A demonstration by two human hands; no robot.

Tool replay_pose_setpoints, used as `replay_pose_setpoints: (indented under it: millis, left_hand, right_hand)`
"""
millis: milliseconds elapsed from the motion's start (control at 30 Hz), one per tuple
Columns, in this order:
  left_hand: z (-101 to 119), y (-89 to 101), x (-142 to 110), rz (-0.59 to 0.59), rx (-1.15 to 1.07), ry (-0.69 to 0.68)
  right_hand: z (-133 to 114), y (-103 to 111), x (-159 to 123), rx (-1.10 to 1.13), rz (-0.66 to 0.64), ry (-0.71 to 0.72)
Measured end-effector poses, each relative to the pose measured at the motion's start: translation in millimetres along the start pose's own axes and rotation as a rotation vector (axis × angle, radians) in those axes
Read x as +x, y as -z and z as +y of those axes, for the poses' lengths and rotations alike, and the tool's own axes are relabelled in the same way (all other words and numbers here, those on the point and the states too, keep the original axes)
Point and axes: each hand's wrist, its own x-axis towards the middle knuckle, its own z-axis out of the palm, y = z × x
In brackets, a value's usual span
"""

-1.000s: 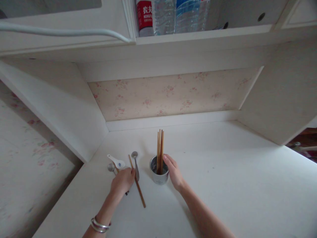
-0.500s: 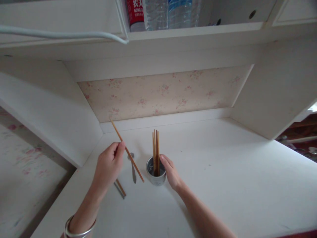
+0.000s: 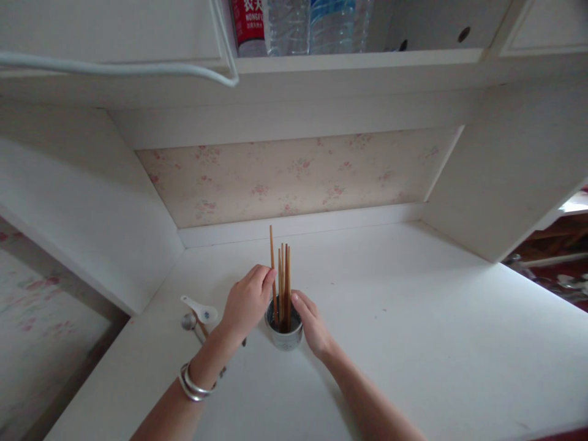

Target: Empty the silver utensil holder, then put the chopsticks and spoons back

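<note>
Between the thumb and fingers of the left hand [image 3: 247, 301], a lone chopstick [image 3: 272, 248] stands nearly upright, gripped, its lower part inside the metal cup [image 3: 285, 343] just beyond. Opposite, the right hand [image 3: 313, 323] holds the cup's near side; slack there could let it tip. The bunched chopsticks [image 3: 288, 272] between both hands might snag the stick. Left of the left hand, a white spoon [image 3: 203, 312] and metal spoon [image 3: 188, 321] lie on the counter [image 3: 395, 373], the latter's handle running toward the forearm.
</note>
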Motion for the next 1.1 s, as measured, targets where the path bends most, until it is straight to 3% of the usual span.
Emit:
replay_pose_setpoints:
  millis: [200, 467, 733, 867, 1100]
  left_hand:
    - [-4.7, -17.6, -15.0, 0.010, -0.177, 0.027]
    - [-2.6, -15.4, -17.4, -0.050, -0.291, 0.059]
    - [-12.4, -22.7, -31.8, -0.084, -0.674, 0.280]
    - [-12.1, -30.4, -49.4, -0.143, -0.815, 0.269]
    - [-13.7, -32.1, -60.4, -0.110, -0.888, 0.232]
  right_hand:
    - [-0.2, 0.2, 0.6, 0.028, 0.008, 0.015]
    - [-0.6, -0.8, 1.3, 0.059, 0.014, 0.005]
    - [1.4, 0.5, 0.0, 0.046, 0.037, -0.014]
    - [3.3, 0.1, 0.1, 0.053, 0.026, 0.010]
    - [4.6, -0.6, -0.5, 0.035, 0.029, -0.001]
